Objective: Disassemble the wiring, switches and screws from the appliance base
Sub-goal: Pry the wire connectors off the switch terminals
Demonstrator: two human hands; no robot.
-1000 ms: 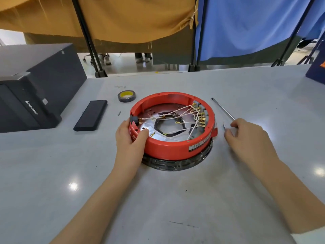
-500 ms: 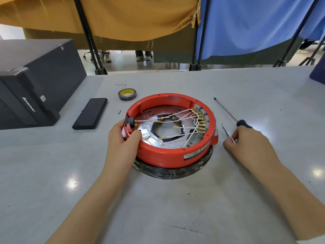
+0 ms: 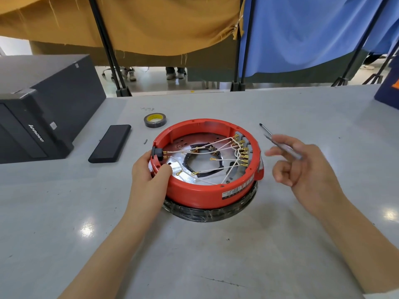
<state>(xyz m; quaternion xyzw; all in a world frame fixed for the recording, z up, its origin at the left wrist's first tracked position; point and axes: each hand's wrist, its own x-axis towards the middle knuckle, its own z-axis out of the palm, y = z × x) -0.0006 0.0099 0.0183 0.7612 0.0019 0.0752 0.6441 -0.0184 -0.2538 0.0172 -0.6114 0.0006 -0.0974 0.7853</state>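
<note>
The round red appliance base (image 3: 194,192) rests upside down on a black taped ring (image 3: 207,213) in the middle of the grey table. Inside it, white wires (image 3: 218,143) run from a black socket (image 3: 156,153) at the left rim to a row of brass terminals (image 3: 244,154) at the right rim. My left hand (image 3: 149,178) grips the left rim, thumb inside by the socket. My right hand (image 3: 306,169) hovers just right of the base, holding a slim screwdriver (image 3: 278,142) between thumb and fingers, tip pointing away; it is blurred.
A roll of dark tape (image 3: 155,120) and a flat black bar (image 3: 110,143) lie left of the base, with a tiny screw (image 3: 145,141) between them. A black computer case (image 3: 43,108) fills the far left. Curtain stands line the far edge; a dark blue object (image 3: 388,91) sits far right.
My right hand has lifted off the table with a screwdriver and turned palm-inward beside the base. My left hand keeps its grip on the left rim.
</note>
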